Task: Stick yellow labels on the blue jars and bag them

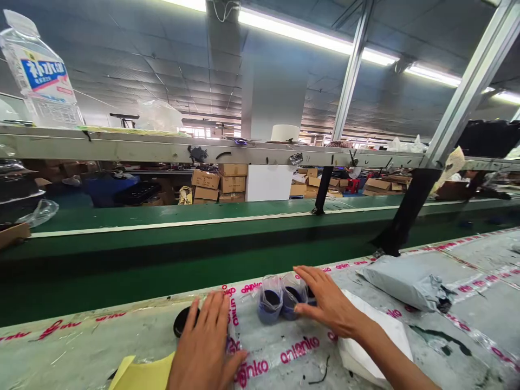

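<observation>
Two dark-topped blue cylinders [269, 306] wrapped in clear plastic stand side by side on the table, and part of a third dark item shows behind my right hand [327, 303]. That hand is at their right side, thumb and fingers apart. My left hand [207, 338] reaches over a black round object [183, 322], its fingers extended and its thumb spread to the right. Whatever lies beneath the left palm is hidden. Yellow paper [144, 374] lies beside the left wrist.
White sheet material [374, 341] lies under my right forearm, with a grey plastic package [406, 281] farther right. Beyond the table edge runs a green conveyor [162, 260]. Dark-wrapped posts [410, 211] rise to a shelf rail [162, 149] carrying a bottle [43, 76].
</observation>
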`<state>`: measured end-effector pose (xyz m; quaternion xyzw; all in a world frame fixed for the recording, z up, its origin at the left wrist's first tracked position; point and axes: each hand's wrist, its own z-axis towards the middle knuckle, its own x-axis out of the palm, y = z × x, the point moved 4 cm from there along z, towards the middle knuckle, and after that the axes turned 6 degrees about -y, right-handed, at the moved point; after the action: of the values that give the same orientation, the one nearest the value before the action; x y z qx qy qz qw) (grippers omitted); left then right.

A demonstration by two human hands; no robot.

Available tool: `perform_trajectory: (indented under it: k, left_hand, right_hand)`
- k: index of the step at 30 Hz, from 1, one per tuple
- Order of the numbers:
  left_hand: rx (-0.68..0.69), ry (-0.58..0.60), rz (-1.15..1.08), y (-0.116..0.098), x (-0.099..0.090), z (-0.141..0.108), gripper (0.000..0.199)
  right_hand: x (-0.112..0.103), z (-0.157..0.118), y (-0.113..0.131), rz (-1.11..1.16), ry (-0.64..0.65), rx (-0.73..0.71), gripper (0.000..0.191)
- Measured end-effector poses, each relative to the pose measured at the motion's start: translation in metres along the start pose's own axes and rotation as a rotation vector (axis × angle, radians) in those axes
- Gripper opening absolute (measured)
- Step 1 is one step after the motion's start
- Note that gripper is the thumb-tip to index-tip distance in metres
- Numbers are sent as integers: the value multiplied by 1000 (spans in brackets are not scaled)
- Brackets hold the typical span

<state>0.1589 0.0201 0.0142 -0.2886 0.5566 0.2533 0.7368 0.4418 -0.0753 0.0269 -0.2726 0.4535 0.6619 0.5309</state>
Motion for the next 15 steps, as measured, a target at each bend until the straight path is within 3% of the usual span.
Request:
perform_trajectory:
  k: [2, 7, 10, 13, 15]
  left_hand:
    - [33, 25, -56, -22, 1, 11, 76]
    - [48, 17, -214, -66, 10, 45, 59]
    - [124, -50, -339, -69, 19, 58, 39]
    - [185, -138, -436, -58, 25, 69, 27]
    - [171, -164, -499, -49, 29, 79, 28]
  right_hand:
    - [12, -2, 1, -22, 33, -71, 82]
    - [30, 12, 19, -57, 32, -119, 70]
    - [31, 23, 24, -88, 66, -142, 79]
    - [31, 33, 24, -122, 94, -172, 93]
    - [33, 38, 25, -142, 107, -213, 83]
